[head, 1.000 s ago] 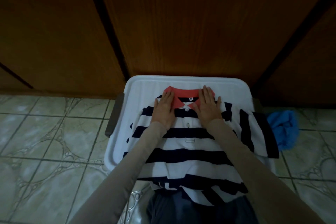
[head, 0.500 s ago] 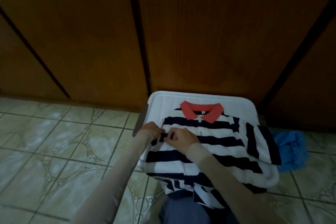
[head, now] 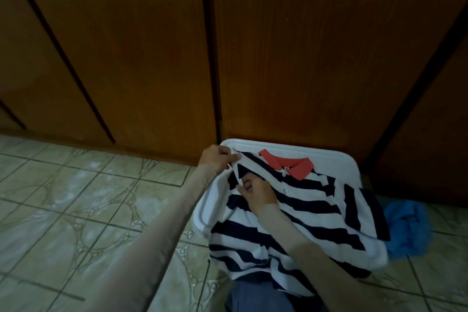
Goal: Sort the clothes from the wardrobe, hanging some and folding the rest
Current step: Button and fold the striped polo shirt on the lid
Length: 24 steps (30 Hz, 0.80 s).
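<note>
A navy and white striped polo shirt (head: 298, 210) with a coral collar (head: 286, 163) lies front-up on a white plastic lid (head: 336, 159) on the floor. My left hand (head: 217, 159) pinches the shirt's left shoulder edge at the lid's far left corner. My right hand (head: 255, 191) grips the fabric of the left sleeve area just below, fingers curled into the cloth. The shirt's hem hangs over the lid's near edge onto my lap.
Closed brown wooden wardrobe doors (head: 152, 45) fill the background right behind the lid. A crumpled blue garment (head: 407, 228) lies on the tiled floor (head: 76, 210) to the right of the lid. My blue trousers (head: 255, 296) show at the bottom.
Both hands left the collar and went to the shirt's left side. The left hand has since risen to the shoulder corner, and the left edge of the shirt is lifted.
</note>
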Motion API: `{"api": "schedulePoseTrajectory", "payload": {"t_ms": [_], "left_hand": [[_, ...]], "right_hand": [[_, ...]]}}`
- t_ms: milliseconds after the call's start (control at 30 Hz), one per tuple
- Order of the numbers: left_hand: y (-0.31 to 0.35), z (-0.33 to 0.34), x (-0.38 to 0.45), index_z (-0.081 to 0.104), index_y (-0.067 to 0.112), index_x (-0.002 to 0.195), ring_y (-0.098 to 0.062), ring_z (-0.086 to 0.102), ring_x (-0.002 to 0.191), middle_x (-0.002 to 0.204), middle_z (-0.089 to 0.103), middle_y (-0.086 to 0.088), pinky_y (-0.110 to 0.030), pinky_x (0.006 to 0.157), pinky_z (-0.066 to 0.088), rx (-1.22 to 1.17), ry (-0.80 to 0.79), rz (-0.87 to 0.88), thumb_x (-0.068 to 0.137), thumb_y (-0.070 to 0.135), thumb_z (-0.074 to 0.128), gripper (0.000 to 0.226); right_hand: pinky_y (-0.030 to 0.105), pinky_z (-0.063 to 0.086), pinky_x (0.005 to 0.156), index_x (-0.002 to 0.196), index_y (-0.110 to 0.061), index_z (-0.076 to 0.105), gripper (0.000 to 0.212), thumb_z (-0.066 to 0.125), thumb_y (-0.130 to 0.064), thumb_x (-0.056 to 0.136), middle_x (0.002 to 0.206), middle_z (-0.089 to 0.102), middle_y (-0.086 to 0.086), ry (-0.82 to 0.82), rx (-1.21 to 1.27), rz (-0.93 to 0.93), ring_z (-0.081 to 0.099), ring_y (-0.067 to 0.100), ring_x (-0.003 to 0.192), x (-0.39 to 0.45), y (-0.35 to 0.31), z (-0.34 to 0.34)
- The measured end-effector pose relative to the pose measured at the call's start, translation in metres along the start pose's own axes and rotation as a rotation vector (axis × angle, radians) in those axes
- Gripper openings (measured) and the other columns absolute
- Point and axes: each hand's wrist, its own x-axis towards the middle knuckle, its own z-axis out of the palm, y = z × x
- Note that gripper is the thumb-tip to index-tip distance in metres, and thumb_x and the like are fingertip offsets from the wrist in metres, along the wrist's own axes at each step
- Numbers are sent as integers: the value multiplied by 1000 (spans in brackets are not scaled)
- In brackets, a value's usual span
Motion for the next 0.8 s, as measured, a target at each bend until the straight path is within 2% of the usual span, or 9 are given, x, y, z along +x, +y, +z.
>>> {"api": "schedulePoseTrajectory", "payload": {"t_ms": [133, 233, 267, 367, 433, 467, 567, 667, 800], "left_hand": [[3, -4, -1, 64, 11, 61, -13, 53, 60, 66, 63, -3, -28, 67, 45, -144, 96, -51, 78, 30, 75, 27], [5, 2, -2, 65, 11, 66, -14, 58, 63, 75, 68, -8, -32, 74, 50, -133, 143, -82, 77, 31, 75, 25], [6, 5, -2, 64, 11, 74, -15, 59, 68, 79, 68, -7, -32, 76, 50, -66, 144, -64, 78, 32, 74, 24], [16, 11, -9, 54, 18, 96, -15, 54, 79, 85, 57, 1, -25, 73, 46, 132, 3, 160, 83, 25, 70, 21], [25, 17, -14, 58, 19, 97, -16, 53, 89, 94, 58, -2, -22, 77, 44, 194, -158, 364, 86, 12, 65, 14], [29, 19, -15, 61, 19, 96, -18, 54, 94, 99, 61, -3, -24, 83, 44, 226, -226, 422, 86, 8, 63, 15], [38, 19, -14, 61, 21, 106, -16, 56, 106, 111, 62, -5, -25, 91, 44, 260, -367, 402, 84, 7, 65, 27], [45, 19, -14, 49, 21, 113, -16, 55, 106, 111, 58, -5, -21, 82, 41, 237, -372, 355, 78, 12, 74, 44], [58, 32, -15, 54, 20, 100, -19, 59, 95, 101, 63, -3, -30, 83, 49, 293, -279, 484, 81, 17, 71, 25]], "right_hand": [[27, 45, 80, 94, -6, 55, 4, 57, -7, 91, 73, 50, -3, -79, 397, 42, 49, 13, 76, 1, -3, -23], [27, 46, 86, 117, 1, 53, 24, 50, -7, 95, 103, 56, 9, -133, 557, 107, 55, 24, 103, -3, -8, -42], [23, 47, 82, 121, 2, 51, 26, 48, -7, 96, 106, 55, 12, -134, 592, 141, 54, 25, 106, -3, -7, -47], [9, 45, 62, 109, -5, 52, 14, 45, -6, 97, 98, 54, 6, -101, 643, 184, 53, 18, 92, 3, -1, -53], [12, 45, 63, 98, -5, 56, 11, 45, -4, 96, 88, 58, 6, -71, 699, 187, 55, 16, 79, 6, 3, -59], [12, 46, 62, 101, -4, 57, 12, 46, -4, 96, 87, 59, 7, -53, 708, 193, 55, 14, 76, 8, 3, -62], [9, 46, 50, 107, -4, 54, 14, 48, -2, 95, 83, 57, 6, -3, 767, 201, 53, 12, 69, 6, 0, -78], [13, 46, 48, 101, -6, 52, 7, 53, -6, 93, 87, 59, 10, 72, 749, 196, 54, 13, 68, 11, -2, -94], [23, 45, 60, 94, -15, 49, 6, 55, -14, 94, 82, 57, 4, 77, 691, 196, 55, 15, 69, 17, -5, -113]]}}
